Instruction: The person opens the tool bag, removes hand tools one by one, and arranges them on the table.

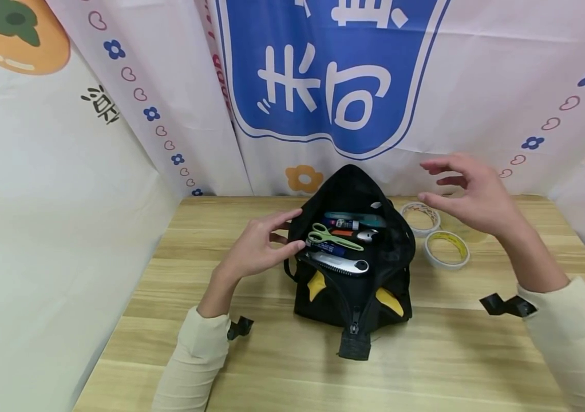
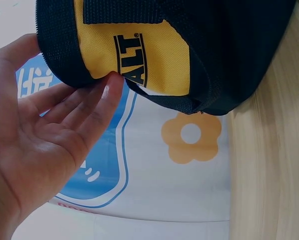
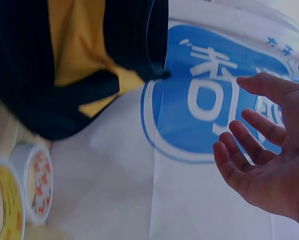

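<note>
Nearest, the stubby zipper end [image 1: 355, 347] of a black tool bag [image 1: 343, 293], mid-table, long axis running pretty much near to far. Unzipped and gaping, with what looks like a silver cutter [image 1: 338, 263] by the mouth's near edge, then green scissors [image 1: 341, 241] and probably a glue stick [image 1: 344, 224] farther in. Left of the bag, the left hand [image 1: 253, 246], easily the closer of the two: bag directly to its right. Fingers fairly straight, thumb apart, right at the left rim; in the left wrist view, fingertips touching the yellow side panel [image 2: 164, 57] with "ALT" lettering. No clear wrap-around grip there, tbh. Right of the bag, a yellow-lined tape roll [image 1: 444, 265], with a red-printed tape roll [image 1: 421, 232] just beyond. Farthest, the right hand [image 1: 478, 197], raised before the backdrop [image 1: 478, 114]: fingers loosely bent, thumb well apart, nothing held or touched. Bag off to its left, a bit nearer.
</note>
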The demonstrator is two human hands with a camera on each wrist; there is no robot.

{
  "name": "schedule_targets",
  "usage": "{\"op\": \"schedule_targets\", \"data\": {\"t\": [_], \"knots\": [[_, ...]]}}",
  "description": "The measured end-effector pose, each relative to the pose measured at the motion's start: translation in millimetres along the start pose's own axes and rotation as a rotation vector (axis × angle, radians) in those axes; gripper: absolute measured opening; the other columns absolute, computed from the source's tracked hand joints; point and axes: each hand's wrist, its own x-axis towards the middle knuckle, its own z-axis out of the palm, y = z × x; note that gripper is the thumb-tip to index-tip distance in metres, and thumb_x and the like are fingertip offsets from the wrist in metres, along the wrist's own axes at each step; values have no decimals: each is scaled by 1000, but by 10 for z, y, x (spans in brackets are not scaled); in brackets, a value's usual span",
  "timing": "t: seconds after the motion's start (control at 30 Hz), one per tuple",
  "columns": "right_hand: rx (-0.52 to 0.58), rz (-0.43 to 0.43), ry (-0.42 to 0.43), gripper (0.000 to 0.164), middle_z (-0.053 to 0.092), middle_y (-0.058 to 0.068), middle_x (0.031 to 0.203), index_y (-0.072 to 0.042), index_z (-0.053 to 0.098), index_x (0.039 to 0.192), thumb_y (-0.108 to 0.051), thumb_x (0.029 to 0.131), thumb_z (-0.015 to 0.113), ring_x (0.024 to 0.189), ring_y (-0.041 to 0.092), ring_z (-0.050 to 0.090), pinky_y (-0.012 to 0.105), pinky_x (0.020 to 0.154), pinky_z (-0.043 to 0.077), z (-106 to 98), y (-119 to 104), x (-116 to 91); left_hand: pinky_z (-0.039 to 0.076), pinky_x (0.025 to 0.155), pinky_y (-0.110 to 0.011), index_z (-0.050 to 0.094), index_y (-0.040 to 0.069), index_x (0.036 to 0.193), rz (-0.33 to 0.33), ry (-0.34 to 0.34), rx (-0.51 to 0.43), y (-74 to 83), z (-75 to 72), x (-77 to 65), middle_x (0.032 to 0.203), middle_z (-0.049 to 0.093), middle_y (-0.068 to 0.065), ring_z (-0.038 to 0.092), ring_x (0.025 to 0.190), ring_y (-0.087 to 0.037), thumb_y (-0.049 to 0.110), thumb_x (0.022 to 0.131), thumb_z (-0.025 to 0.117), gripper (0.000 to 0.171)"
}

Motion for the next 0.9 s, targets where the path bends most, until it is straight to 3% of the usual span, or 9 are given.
{"op": "schedule_targets", "data": {"t": [0.13,0.23,0.37,0.47,0.5,0.9], "knots": [[2,-53,-37,54,68,12,139,-6,70,138,0,87,87,117,-7,56,-1,93,48,134,-102,66,67,97,-43,55,3,156,-2,-1,-4,1,0,0,157,59,-18,72,124,-37,18,98,79,64],[-12,-82,-79,53,69,11,138,-8,70,139,-4,88,87,119,4,60,2,95,49,248,-165,108,67,97,-43,56,3,155,-6,-1,-12,2,-1,-4,156,60,-18,73,124,-37,18,98,79,64],[-1,-101,-153,51,67,15,138,-6,69,139,-8,91,85,124,27,64,31,105,61,412,-218,146,66,97,-42,55,3,156,-6,0,-18,-3,-1,-7,156,59,-18,74,122,-36,17,98,79,64],[9,-98,-211,50,66,17,140,-5,67,140,-9,92,84,128,35,64,56,108,59,546,-238,176,67,97,-41,55,2,156,-1,-1,-21,-2,0,-6,157,59,-19,75,119,-35,16,98,79,64],[16,-96,-228,51,66,18,140,-4,67,140,-8,92,84,129,37,63,58,108,59,593,-239,189,67,96,-40,55,2,156,2,-1,-23,-2,0,-6,157,59,-19,75,119,-35,16,98,79,64],[-6,-88,-389,52,69,13,134,-6,68,139,-13,90,86,123,32,67,54,106,61,1065,-177,269,67,95,-36,54,3,156,6,-6,-56,-1,5,11,158,58,-18,73,124,-33,15,99,78,63]]}}
